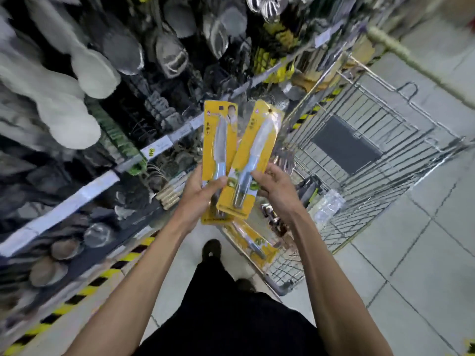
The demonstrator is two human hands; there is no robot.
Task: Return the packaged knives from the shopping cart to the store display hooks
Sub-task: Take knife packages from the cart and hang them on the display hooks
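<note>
You're gripping one packaged knife [219, 140] in your left hand [198, 194], thumb across its handle. Your right hand [276, 188] is curling round a second pack [253, 160]. Both hang-ends are pointing up, likely ready for the display rack [154, 98]. A third pack [253, 242] is lying in the shopping cart [359, 150].

shelves [77, 196] left of cart [372, 201] | left pack [221, 134], right pack [259, 142] overlapping at cart's left edge | third pack [253, 242] in cart

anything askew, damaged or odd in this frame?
Nothing looks damaged or spilled. The left hand holds the upright knife pack. The right hand holds the tilted knife pack, whose lower end overlaps the upright one. A third knife pack lies in the cart.
</note>
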